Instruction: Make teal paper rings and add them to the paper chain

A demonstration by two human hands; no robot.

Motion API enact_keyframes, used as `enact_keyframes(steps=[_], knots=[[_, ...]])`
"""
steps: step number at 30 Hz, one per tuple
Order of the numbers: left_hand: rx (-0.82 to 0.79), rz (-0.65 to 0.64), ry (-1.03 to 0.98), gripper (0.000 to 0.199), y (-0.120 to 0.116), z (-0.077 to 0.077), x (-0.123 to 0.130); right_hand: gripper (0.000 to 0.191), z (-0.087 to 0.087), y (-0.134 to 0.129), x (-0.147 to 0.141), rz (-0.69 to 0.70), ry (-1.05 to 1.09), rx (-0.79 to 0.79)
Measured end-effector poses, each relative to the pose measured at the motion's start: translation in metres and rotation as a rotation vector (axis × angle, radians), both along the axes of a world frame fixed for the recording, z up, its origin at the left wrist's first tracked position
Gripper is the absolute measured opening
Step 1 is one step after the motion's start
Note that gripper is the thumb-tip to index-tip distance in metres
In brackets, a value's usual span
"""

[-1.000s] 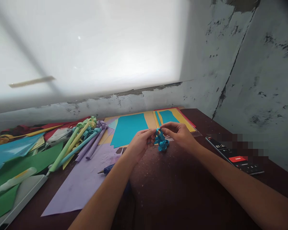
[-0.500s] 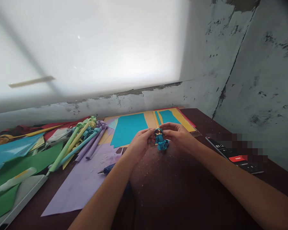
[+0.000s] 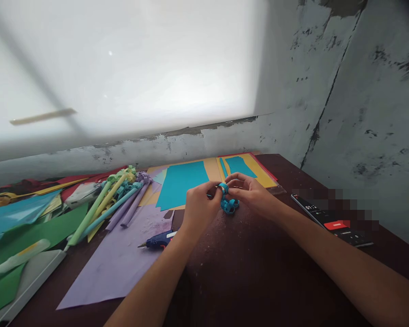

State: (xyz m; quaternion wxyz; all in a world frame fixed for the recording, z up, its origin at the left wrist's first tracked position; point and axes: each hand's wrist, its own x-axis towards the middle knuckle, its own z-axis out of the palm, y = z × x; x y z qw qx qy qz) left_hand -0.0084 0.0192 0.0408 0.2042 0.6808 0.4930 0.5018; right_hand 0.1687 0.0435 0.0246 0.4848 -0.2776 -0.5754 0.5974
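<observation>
Between my fingertips is a small blue paper ring (image 3: 223, 187), a curled strip of paper. My left hand (image 3: 202, 202) pinches it from the left, thumb and forefinger together. From the right, my right hand (image 3: 250, 193) has its fingers bent around the ring's other side. Just below the ring is a cluster of blue paper loops (image 3: 229, 207); whether it is joined to the ring I cannot tell. Beside my left forearm a blue glue gun (image 3: 158, 240) lies on a purple paper sheet (image 3: 109, 268), its rear part hidden by the arm.
Teal paper (image 3: 184, 181) lies behind my hands, with a yellow sheet (image 3: 264, 175) to its right. Rolled paper sticks with curled tops (image 3: 97, 204) are piled on the left near green paper (image 3: 61, 227). A phone (image 3: 330, 222) rests at the right, near the wall.
My left hand has turned, its back rising and its thumb closing on the ring. The ring has tilted, so its opening no longer faces me. More of the glue gun shows.
</observation>
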Motion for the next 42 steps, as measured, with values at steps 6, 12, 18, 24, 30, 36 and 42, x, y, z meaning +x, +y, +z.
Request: enact_keyframes(steps=[6,12,18,24,30,36,42], knots=[[0.038,0.031,0.281,0.026,0.003,-0.003,-0.004,0.032,0.000,-0.002,0.000,-0.044,-0.060,0.050],[0.100,-0.035,0.224,0.032,0.004,-0.004,-0.007,0.030,-0.001,0.001,0.001,-0.037,-0.030,0.006],[0.184,-0.104,0.266,0.023,0.005,-0.006,-0.013,0.029,0.000,0.000,0.001,-0.042,-0.025,0.017],[0.319,-0.022,0.413,0.027,0.008,-0.010,-0.012,0.032,-0.002,0.002,0.001,-0.066,-0.016,0.024],[0.546,-0.027,0.486,0.018,0.006,-0.003,-0.014,0.034,-0.008,0.008,0.002,-0.072,0.051,-0.014],[0.635,-0.056,0.597,0.015,0.008,-0.004,-0.018,0.035,-0.006,0.007,0.002,-0.036,0.062,-0.069],[0.590,-0.012,0.606,0.015,0.007,-0.003,-0.015,0.034,-0.006,0.007,0.001,-0.059,0.061,-0.074]])
